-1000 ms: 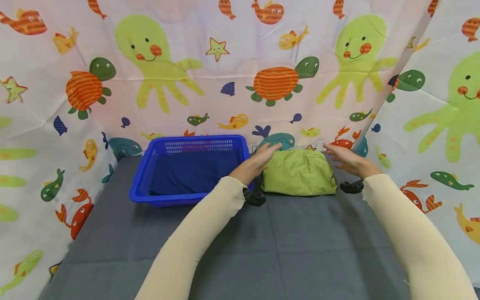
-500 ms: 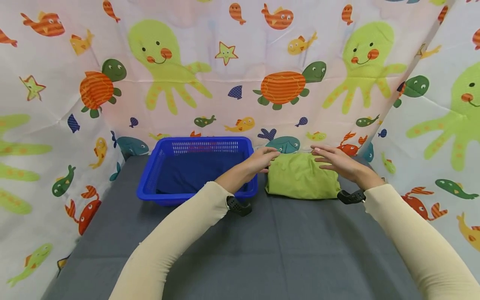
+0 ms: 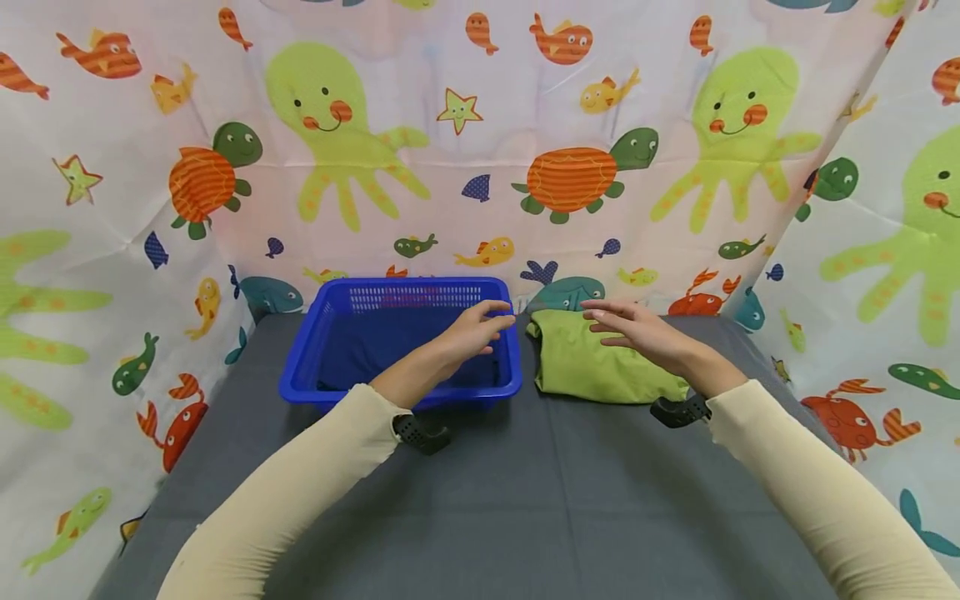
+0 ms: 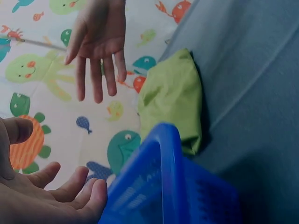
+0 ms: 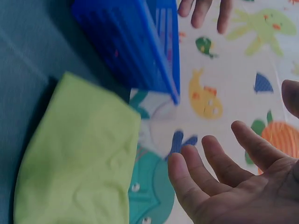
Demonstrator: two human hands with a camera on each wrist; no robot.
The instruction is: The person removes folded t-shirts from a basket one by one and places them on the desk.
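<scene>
A blue plastic basket (image 3: 513,367) stands at the back of the table, with a dark navy folded cloth (image 3: 375,337) lying inside. Just right of it lies a folded lime-green cloth (image 3: 600,367), its kind not clear. My left hand (image 3: 468,333) hovers above the basket's right side, fingers loosely bent and holding nothing. Over the green cloth is my right hand (image 3: 637,332), fingers extended towards the left, also holding nothing. In the right wrist view a gap shows between the right fingers (image 5: 187,172) and the green cloth (image 5: 79,154).
A dark grey cloth covers the table (image 3: 480,500). Curtains printed with sea animals (image 3: 480,167) hang close behind the basket and along both sides. Each wrist wears a black strap, such as the left strap (image 3: 422,435).
Both hands have shifted left: the left from beside the green cloth to over the basket, the right from the cloth's right side to above it. The head view has tilted and turned slightly.
</scene>
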